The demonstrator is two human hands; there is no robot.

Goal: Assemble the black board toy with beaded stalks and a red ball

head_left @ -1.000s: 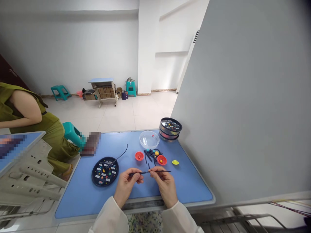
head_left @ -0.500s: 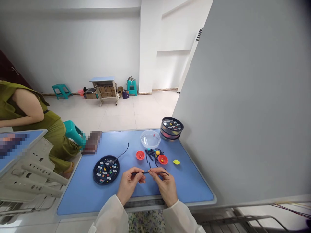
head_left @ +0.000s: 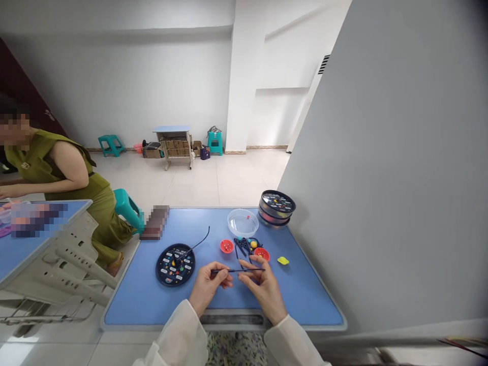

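My left hand (head_left: 209, 287) pinches one end of a thin dark rod (head_left: 237, 270) above the front of the blue table (head_left: 145, 305). Around the rod's other end, my right hand (head_left: 264, 287) has its thumb and fingers parted, with the rod lying between them. A round black disc (head_left: 175, 264) with labels and small coloured balls is left of my hands, a curved dark rod (head_left: 201, 241) rising from it. Beyond my hands are a red bowl (head_left: 226, 246), another red bowl (head_left: 262, 254) partly behind my right fingers, and dark rods (head_left: 242, 246). A yellow piece (head_left: 282, 261) lies to the right.
A clear dish (head_left: 243, 223) and a stack of round black-rimmed containers (head_left: 277, 208) are at the table's back. A grey partition (head_left: 389, 178) borders the right side. At the left, a person in green (head_left: 72, 173) sits at another table (head_left: 82, 206).
The view has shifted, showing more of the person at the left. My right fingers have spread and moved away from the rod's middle; my left hand still pinches it.
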